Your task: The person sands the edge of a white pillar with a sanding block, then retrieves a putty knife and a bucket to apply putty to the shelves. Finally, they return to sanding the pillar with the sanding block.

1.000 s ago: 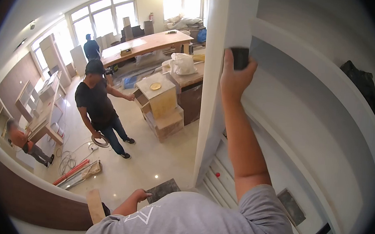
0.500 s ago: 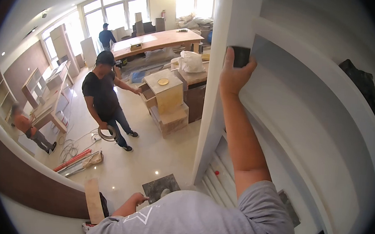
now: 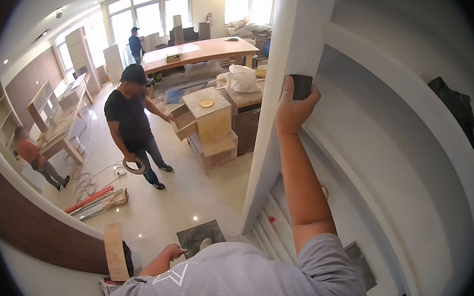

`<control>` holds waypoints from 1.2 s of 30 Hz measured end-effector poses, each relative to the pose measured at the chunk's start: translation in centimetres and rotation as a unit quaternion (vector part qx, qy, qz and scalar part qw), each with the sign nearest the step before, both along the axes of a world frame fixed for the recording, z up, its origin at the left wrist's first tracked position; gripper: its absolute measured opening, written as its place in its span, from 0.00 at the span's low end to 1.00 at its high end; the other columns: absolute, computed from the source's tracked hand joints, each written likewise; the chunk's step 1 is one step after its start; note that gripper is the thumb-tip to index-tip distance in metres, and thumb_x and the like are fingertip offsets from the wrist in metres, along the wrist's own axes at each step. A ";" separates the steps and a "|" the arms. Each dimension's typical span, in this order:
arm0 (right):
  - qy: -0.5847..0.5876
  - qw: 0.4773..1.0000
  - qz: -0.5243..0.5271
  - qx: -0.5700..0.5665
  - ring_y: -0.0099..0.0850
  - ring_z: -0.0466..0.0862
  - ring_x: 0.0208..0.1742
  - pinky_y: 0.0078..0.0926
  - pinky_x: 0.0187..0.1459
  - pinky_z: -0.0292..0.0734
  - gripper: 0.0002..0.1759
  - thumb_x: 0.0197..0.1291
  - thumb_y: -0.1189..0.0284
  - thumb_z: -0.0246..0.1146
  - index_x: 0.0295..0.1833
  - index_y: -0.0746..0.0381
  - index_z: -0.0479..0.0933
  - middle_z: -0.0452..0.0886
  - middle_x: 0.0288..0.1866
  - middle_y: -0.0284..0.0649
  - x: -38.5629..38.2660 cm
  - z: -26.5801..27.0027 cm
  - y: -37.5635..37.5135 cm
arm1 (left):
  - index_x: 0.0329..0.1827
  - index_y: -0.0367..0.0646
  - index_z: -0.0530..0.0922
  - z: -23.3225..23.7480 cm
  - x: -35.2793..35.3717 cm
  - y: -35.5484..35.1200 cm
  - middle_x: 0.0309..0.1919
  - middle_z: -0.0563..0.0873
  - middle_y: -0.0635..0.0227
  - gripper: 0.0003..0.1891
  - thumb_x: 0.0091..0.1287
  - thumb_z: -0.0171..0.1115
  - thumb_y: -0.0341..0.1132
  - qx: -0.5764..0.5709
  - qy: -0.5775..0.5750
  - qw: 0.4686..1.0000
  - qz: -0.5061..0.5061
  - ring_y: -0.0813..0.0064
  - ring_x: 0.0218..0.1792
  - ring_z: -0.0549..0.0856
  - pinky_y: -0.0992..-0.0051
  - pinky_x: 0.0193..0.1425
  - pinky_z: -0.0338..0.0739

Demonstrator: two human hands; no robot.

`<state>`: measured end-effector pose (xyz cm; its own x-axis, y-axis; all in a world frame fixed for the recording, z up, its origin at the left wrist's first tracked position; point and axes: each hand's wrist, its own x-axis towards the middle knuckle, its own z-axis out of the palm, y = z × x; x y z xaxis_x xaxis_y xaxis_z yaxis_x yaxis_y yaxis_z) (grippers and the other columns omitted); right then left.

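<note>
My right hand (image 3: pixel 295 111) is raised at the narrow face of a white upright panel (image 3: pixel 307 31). Its thumb and fingers grip a dark, flat, square scraper (image 3: pixel 299 87), which lies against the panel. Low down by my body, my left hand (image 3: pixel 173 252) is closed at the edge of a dark square putty board (image 3: pixel 197 235). A pale lump of putty (image 3: pixel 205 244) sits on that board, partly covered by my grey shirt. How the left fingers hold the board from below is hidden.
White shelving (image 3: pixel 395 121) curves along my right. A co-worker (image 3: pixel 130 123) stands on the tiled floor, one hand at a cabinet drawer (image 3: pixel 185 123), the other holding a coil (image 3: pixel 135 165). Red poles (image 3: pixel 89 199) and cables lie nearby. A long worktable (image 3: pixel 216 52) stands behind.
My right hand has slid down the panel with the scraper. The co-worker's drawer is pulled further out. My left hand stays at the putty board.
</note>
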<state>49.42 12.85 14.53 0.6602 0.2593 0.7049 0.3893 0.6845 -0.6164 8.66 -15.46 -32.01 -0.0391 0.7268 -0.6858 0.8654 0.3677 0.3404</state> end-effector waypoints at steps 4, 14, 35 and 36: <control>-0.034 0.998 -0.035 -0.029 0.46 0.80 0.48 0.39 0.53 0.75 0.35 0.57 0.55 0.74 0.55 0.70 0.68 0.77 0.48 0.51 0.8 4.3 -0.3 | 0.31 0.32 0.83 0.0 -0.7 0.4 0.27 0.86 0.54 0.34 0.60 0.67 0.64 -0.008 0.011 1.000 -0.008 0.58 0.29 0.88 0.62 0.34 0.85; -0.049 0.997 0.006 -0.054 0.45 0.77 0.52 0.40 0.56 0.72 0.35 0.58 0.54 0.73 0.55 0.71 0.68 0.75 0.50 0.52 1.2 5.9 -0.9 | 0.31 0.32 0.84 -1.4 -0.8 1.7 0.27 0.85 0.52 0.34 0.61 0.66 0.65 -0.015 0.008 0.999 -0.043 0.54 0.30 0.88 0.60 0.33 0.84; -0.035 0.998 -0.021 -0.039 0.37 0.79 0.46 0.33 0.53 0.75 0.33 0.59 0.55 0.73 0.53 0.70 0.68 0.77 0.46 0.47 0.4 6.1 -1.0 | 0.38 0.31 0.85 -0.4 -1.4 5.7 0.32 0.88 0.48 0.35 0.60 0.67 0.64 -0.025 0.017 0.998 -0.048 0.55 0.30 0.89 0.60 0.35 0.86; -0.033 0.998 -0.040 -0.044 0.38 0.79 0.46 0.34 0.52 0.75 0.33 0.58 0.55 0.74 0.53 0.70 0.68 0.77 0.46 0.47 0.5 5.0 -0.6 | 0.38 0.31 0.85 0.4 -1.5 6.5 0.32 0.88 0.48 0.35 0.60 0.67 0.64 -0.035 0.014 0.999 -0.035 0.55 0.30 0.89 0.60 0.35 0.85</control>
